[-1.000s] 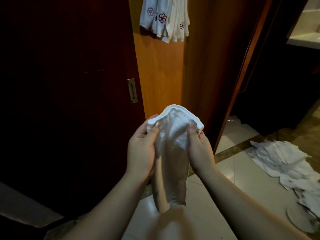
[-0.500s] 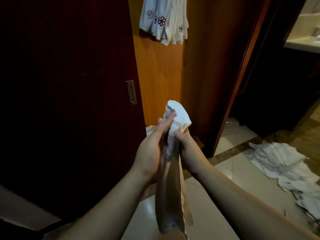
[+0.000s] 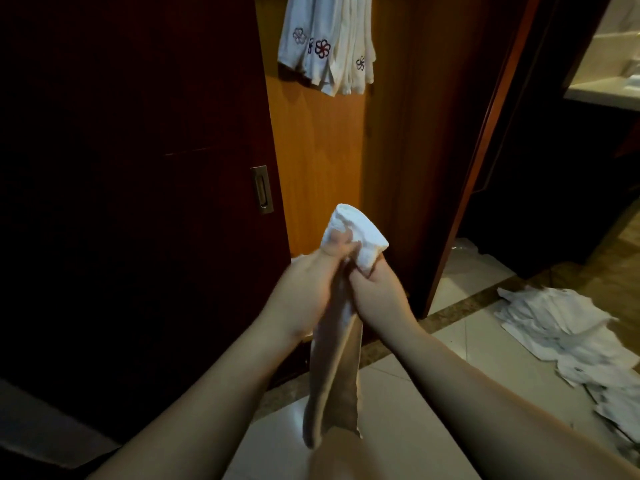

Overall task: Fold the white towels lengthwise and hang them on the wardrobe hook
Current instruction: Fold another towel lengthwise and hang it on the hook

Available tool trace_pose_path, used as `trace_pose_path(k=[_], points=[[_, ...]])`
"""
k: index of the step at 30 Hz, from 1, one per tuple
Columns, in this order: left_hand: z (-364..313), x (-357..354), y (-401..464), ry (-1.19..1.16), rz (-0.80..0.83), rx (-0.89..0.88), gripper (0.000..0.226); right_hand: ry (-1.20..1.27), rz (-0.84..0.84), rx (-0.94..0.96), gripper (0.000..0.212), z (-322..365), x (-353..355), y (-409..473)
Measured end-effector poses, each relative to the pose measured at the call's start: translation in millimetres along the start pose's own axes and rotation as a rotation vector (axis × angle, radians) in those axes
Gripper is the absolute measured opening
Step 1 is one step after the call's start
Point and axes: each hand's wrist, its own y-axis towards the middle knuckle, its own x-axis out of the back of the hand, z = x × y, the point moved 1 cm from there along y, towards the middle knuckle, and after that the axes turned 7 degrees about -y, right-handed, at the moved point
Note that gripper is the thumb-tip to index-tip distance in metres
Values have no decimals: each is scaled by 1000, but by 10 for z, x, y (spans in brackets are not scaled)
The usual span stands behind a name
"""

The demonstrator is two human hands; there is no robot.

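A white towel (image 3: 356, 233) hangs folded into a narrow strip between my two hands, its lower end dangling near my knees. My left hand (image 3: 311, 282) grips its top from the left, fingers curled into the cloth. My right hand (image 3: 374, 289) pinches it from the right, close against the left. Several white towels with flower embroidery (image 3: 325, 46) hang high on the orange wardrobe panel (image 3: 311, 150); the hook itself is hidden.
A dark sliding wardrobe door (image 3: 138, 168) with a metal recessed handle (image 3: 262, 190) stands at left. A heap of white towels (image 3: 568, 337) lies on the tiled floor at right. A dark doorway and a counter (image 3: 606, 91) are at far right.
My hands have come together, closing the spread towel top into a narrow fold. The towel now hangs as a slimmer strip, and the hands sit slightly lower.
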Motion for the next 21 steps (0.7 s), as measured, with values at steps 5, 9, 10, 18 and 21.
trace_pose_path(k=[5,9,10,18,21], points=[[-80,251,-104,-72,-320,-268,47,28,-27,36,27,257,239,289],[0,219,115,-313,-36,3,70,135,-22,65,45,500,360,499],[34,214,142,-356,15,41,59,159,-12,59,46,554,388,555],[-240,119,249,-611,102,-32,36,608,230,49,64,673,632,880],[-427,116,302,-734,82,24,60,806,364,-120,80,381,659,826]])
